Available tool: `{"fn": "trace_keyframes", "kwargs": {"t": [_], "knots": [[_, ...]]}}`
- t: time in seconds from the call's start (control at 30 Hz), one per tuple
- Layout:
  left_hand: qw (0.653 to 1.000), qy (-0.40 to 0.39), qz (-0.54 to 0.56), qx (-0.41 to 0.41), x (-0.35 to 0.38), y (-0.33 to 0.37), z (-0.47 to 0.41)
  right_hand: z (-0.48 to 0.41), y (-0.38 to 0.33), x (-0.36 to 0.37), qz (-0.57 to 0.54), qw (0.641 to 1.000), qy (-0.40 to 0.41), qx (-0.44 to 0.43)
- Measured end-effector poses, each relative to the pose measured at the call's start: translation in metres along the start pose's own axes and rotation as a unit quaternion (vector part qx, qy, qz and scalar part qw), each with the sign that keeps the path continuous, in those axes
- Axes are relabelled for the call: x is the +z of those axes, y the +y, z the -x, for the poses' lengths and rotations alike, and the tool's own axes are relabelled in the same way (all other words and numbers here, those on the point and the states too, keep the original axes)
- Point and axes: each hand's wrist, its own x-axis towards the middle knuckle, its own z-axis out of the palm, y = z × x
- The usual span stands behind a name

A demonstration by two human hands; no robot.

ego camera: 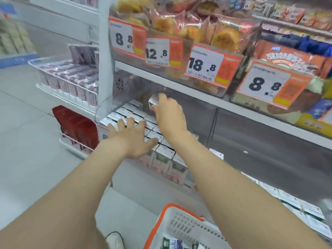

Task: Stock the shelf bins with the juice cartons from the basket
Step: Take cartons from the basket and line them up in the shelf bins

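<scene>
In the shelf bin: juice cartons in close rows, tops up — print too blurred to read.
Left hand: fingers spread open over the front rows, holding nothing.
Right hand: gripping the held carton at the bin's rear; mostly hidden by the fingers.
Price tags: "8.8", "12.8", "18.8", "8.8" — small print unreadable.
Bagged buns: above the tags.
Basket: white, orange rim, on the floor, cut off below; a further carton inside, label illegible.
</scene>
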Motion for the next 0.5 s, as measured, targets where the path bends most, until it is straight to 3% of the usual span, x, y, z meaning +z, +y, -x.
{"fn": "trace_keyframes", "kwargs": {"t": [0.27, 0.43, 0.5], "knots": [[0.999, -0.022, -0.027, 0.004, -0.002, 0.008, 0.003, -0.056, -0.003, 0.049, -0.137, 0.974, -0.148, 0.101], [0.999, -0.027, -0.036, 0.009, -0.004, 0.007, 0.005, -0.052, 0.008, 0.048, -0.116, 0.957, -0.255, 0.072], [0.999, -0.013, -0.035, 0.015, -0.008, 0.009, 0.009, -0.043, 0.011, 0.037, -0.104, 0.958, -0.259, 0.061]]}}
